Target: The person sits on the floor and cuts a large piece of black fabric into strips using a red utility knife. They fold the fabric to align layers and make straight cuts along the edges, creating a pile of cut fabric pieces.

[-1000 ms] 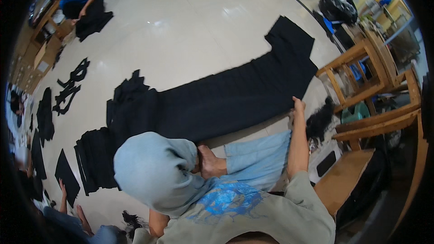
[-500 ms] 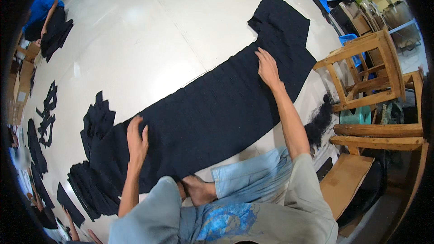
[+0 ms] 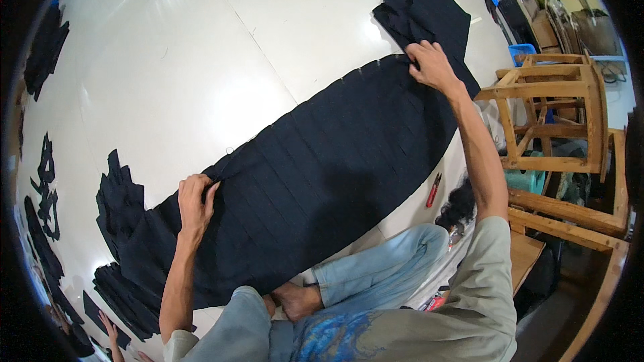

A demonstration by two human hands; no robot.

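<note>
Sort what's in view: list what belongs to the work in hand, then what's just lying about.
In hand: long dark pleated cloth, left hand and right hand pressing its far edge.

Lying about: wooden stools, red tool, dark fabric scraps, blue crate.

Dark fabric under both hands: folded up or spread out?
Spread out: the dark fabric lies flat along the floor, left hand and right hand pressing its far edge.
</note>
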